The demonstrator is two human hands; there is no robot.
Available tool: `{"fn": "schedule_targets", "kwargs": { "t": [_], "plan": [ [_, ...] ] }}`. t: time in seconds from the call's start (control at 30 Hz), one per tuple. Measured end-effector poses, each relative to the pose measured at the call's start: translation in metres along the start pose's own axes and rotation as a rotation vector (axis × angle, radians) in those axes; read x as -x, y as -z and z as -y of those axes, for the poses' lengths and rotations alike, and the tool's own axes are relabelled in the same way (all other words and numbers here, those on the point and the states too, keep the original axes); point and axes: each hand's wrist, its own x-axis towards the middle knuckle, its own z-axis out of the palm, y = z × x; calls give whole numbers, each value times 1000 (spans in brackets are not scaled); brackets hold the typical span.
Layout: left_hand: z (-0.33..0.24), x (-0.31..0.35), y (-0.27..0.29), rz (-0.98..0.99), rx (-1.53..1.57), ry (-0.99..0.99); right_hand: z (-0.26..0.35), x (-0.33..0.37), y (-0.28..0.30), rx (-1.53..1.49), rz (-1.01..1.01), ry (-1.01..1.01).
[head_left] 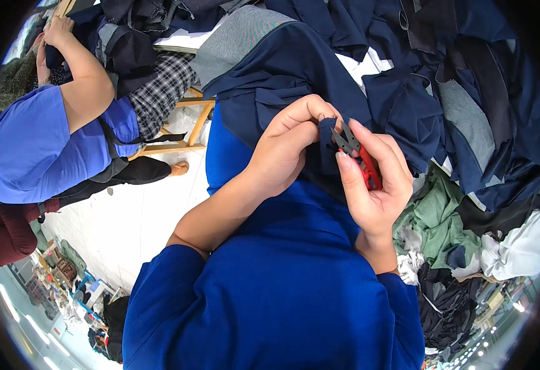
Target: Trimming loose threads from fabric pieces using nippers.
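My left hand (277,155) pinches a folded edge of navy cloth (327,137) between thumb and fingers, in front of my chest. In my right hand (378,188) is a pair of thread snips (367,165) with red handles and dark blades. The blades point up and left, close beside the pinched edge; whether they touch it I cannot tell. From my left hand the navy cloth spreads away over my lap and the pile ahead, and a grey panel (236,46) shows its other side.
Heaped navy garments (406,111) fill the far and right side. Green cloth (436,216) and white cloth (520,246) lie at the right. On the left, a person in a blue top (48,145) reaches into dark clothes, near a wooden stool (199,126) on the pale floor (128,228).
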Motion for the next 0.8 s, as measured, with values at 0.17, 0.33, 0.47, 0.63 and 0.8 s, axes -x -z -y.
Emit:
{"fn": "schedule_targets", "kwargs": {
  "t": [0.17, 0.33, 0.47, 0.63, 0.8],
  "plan": [
    [1, -1, 1, -4, -20, 1, 2, -1, 2, -11, 1, -12],
    [-5, -1, 3, 50, -64, -6, 1, 0, 3, -15, 4, -15],
    [-8, 0, 3, 40, -103, 1, 1, 0, 3, -5, 28, -7],
    [-11, 1, 2, 65, -152, 14, 0, 0, 5, 4, 32, 12],
    [-9, 1, 1, 71, -184, 72, 0, 0, 5, -1, 39, 38]
  ]
}}
